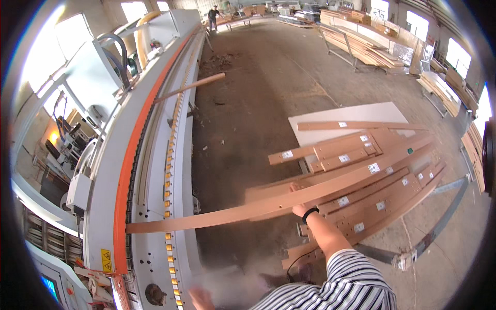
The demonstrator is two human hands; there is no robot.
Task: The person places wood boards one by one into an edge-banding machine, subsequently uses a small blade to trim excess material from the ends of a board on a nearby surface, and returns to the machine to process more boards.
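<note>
A long, narrow brown wood board (227,218) spans from the machine's orange guide strip (122,227) on the left to the stack of boards on the right. My right hand (299,209), with a black band at the wrist, is closed round the board near its middle, and fingertips show at the far edge. Close to the picture's lower edge, my left hand (201,298) is smeared by motion. It is apart from the board and nearest to the machine's row of yellow rollers (168,212); its fingers cannot be made out.
Several labelled boards (356,217) lie stacked on a metal-framed rack (439,227) at right. A shorter wood strip (206,81) juts from the machine farther along. Another person (213,18) stands at its far end. A control panel (51,284) is at lower left.
</note>
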